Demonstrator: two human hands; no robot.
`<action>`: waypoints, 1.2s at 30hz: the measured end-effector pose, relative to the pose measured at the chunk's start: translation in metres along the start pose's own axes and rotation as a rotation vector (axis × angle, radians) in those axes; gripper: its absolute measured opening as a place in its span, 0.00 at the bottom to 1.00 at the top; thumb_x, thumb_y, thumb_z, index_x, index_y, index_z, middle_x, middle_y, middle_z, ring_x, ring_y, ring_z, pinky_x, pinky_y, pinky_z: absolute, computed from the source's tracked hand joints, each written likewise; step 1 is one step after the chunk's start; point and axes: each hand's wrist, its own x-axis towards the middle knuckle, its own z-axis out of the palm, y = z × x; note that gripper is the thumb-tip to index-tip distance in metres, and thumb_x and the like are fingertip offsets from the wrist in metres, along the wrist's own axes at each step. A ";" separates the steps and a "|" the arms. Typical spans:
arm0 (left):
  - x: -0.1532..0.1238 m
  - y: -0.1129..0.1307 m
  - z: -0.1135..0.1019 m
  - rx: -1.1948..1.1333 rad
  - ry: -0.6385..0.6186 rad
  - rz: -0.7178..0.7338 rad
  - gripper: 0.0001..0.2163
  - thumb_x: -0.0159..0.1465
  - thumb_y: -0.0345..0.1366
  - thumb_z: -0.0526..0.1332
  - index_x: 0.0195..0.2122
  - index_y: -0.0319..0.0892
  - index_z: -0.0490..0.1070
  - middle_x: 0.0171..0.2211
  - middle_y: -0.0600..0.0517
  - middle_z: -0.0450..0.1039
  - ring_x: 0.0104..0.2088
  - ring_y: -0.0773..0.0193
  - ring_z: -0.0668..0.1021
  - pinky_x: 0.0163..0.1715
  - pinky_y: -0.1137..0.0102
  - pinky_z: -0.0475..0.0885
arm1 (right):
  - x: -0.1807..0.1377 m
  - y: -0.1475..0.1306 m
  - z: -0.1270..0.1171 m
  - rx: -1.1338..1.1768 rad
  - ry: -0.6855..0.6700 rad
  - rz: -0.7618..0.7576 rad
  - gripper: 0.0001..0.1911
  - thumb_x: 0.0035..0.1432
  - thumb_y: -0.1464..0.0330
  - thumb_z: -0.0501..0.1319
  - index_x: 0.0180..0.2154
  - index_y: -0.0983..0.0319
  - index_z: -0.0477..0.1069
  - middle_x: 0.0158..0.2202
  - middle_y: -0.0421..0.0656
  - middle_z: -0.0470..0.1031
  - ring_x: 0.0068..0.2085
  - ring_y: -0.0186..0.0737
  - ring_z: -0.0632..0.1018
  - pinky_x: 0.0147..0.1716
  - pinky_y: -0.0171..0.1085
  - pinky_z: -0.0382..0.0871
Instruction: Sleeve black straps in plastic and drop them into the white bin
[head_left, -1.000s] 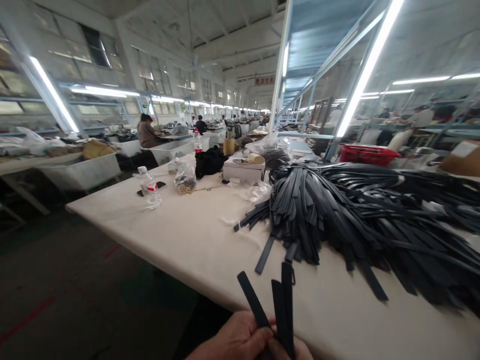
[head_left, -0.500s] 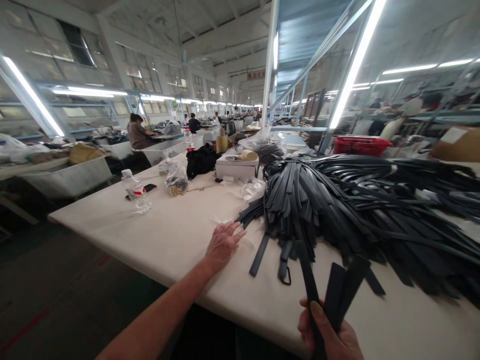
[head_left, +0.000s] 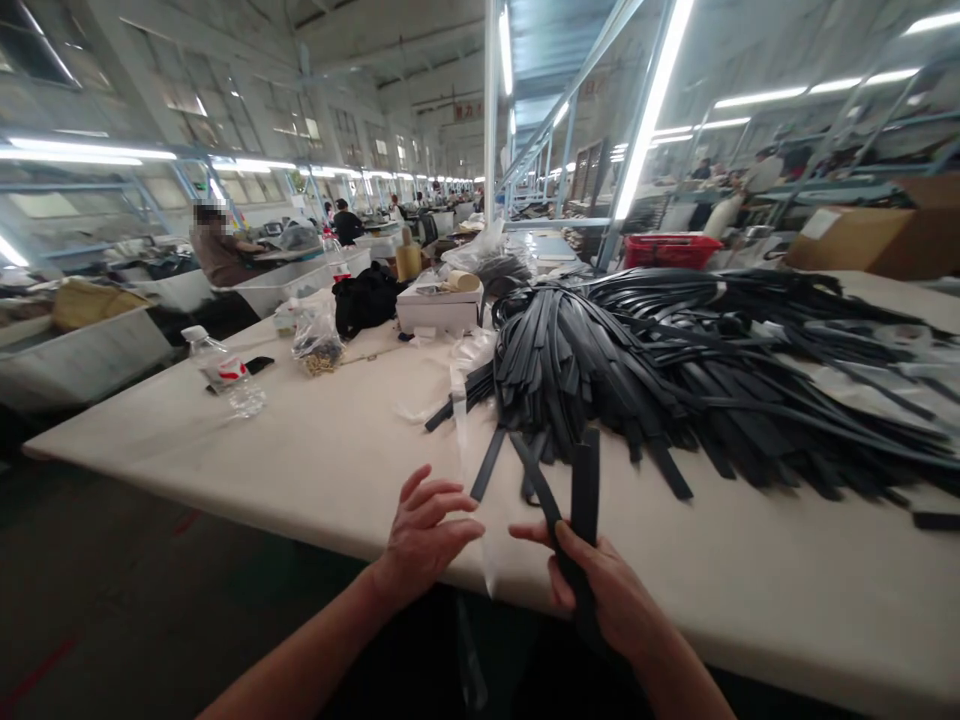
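Near the table's front edge, my right hand (head_left: 604, 580) grips a few flat black straps (head_left: 585, 485). Their ends stick up above the fingers, and the index finger points left. My left hand (head_left: 427, 530) is just to the left, thumb and fingers apart in a loose curve. Beside its fingertips a narrow translucent plastic strip (head_left: 487, 565) runs down over the table edge; whether they touch it I cannot tell. One loose strap end (head_left: 489, 465) lies just beyond these fingers. A big heap of black straps (head_left: 562, 360) spreads behind both hands.
On the pale table (head_left: 360, 440) lie a plastic bottle (head_left: 225, 372), a dark phone-like object (head_left: 259, 365), a clear bag of small brass-coloured parts (head_left: 319, 345), a black cloth bundle (head_left: 365, 298) and a white box (head_left: 439, 308). A seated person (head_left: 221, 250) works at the left.
My left hand has drawn back from the heap toward my right hand. My right hand, still holding straps, has moved left and up. The translucent strip now stretches down past the table edge.
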 end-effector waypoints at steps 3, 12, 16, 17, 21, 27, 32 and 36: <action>-0.017 0.023 -0.005 -0.014 0.025 -0.008 0.09 0.65 0.35 0.61 0.31 0.55 0.79 0.35 0.57 0.80 0.46 0.65 0.75 0.62 0.60 0.58 | 0.006 0.002 0.019 -0.018 -0.186 0.051 0.27 0.60 0.50 0.58 0.45 0.68 0.75 0.12 0.35 0.68 0.16 0.29 0.67 0.20 0.29 0.59; -0.029 0.044 -0.023 0.033 0.142 -0.015 0.04 0.60 0.38 0.66 0.29 0.57 0.78 0.31 0.59 0.77 0.41 0.67 0.74 0.61 0.64 0.62 | 0.006 0.022 0.028 0.119 -0.360 0.155 0.25 0.55 0.49 0.62 0.39 0.66 0.75 0.15 0.35 0.71 0.12 0.25 0.63 0.16 0.29 0.67; -0.033 0.045 -0.026 0.026 0.176 0.013 0.01 0.60 0.38 0.67 0.31 0.54 0.77 0.31 0.59 0.76 0.40 0.66 0.74 0.60 0.63 0.63 | 0.002 0.027 0.035 0.195 -0.399 0.181 0.27 0.52 0.49 0.65 0.41 0.66 0.75 0.18 0.35 0.71 0.11 0.23 0.60 0.15 0.30 0.69; -0.034 0.045 -0.026 0.028 0.171 0.030 0.01 0.60 0.38 0.67 0.32 0.54 0.77 0.31 0.59 0.77 0.40 0.66 0.74 0.60 0.63 0.63 | 0.002 0.028 0.039 0.184 -0.423 0.181 0.28 0.51 0.48 0.65 0.39 0.67 0.75 0.15 0.34 0.69 0.10 0.24 0.60 0.15 0.31 0.69; -0.042 0.048 -0.029 0.019 0.133 0.046 0.06 0.57 0.36 0.70 0.34 0.55 0.77 0.32 0.59 0.77 0.42 0.65 0.75 0.61 0.63 0.61 | 0.005 0.024 0.056 0.102 -0.383 0.106 0.29 0.53 0.47 0.62 0.37 0.67 0.76 0.10 0.30 0.61 0.11 0.26 0.60 0.16 0.30 0.66; -0.056 0.057 -0.038 -0.487 -0.013 -0.599 0.12 0.63 0.44 0.61 0.43 0.43 0.74 0.42 0.47 0.77 0.43 0.57 0.77 0.45 0.65 0.71 | 0.002 0.004 0.061 -0.178 -0.124 -0.100 0.23 0.58 0.52 0.61 0.36 0.67 0.78 0.11 0.32 0.61 0.14 0.27 0.63 0.19 0.29 0.60; -0.049 0.070 -0.038 -0.899 -0.517 -0.986 0.17 0.60 0.45 0.63 0.44 0.39 0.77 0.36 0.50 0.79 0.37 0.57 0.78 0.38 0.69 0.70 | -0.004 -0.002 0.064 -0.371 -0.048 -0.185 0.24 0.59 0.51 0.58 0.37 0.66 0.78 0.12 0.31 0.59 0.15 0.29 0.64 0.20 0.32 0.61; -0.043 0.075 -0.030 -0.880 -0.535 -1.101 0.16 0.59 0.46 0.63 0.33 0.36 0.81 0.26 0.54 0.76 0.30 0.61 0.75 0.32 0.71 0.66 | -0.007 -0.004 0.069 -0.443 -0.041 -0.190 0.25 0.59 0.50 0.57 0.38 0.66 0.78 0.13 0.32 0.59 0.16 0.30 0.64 0.18 0.32 0.58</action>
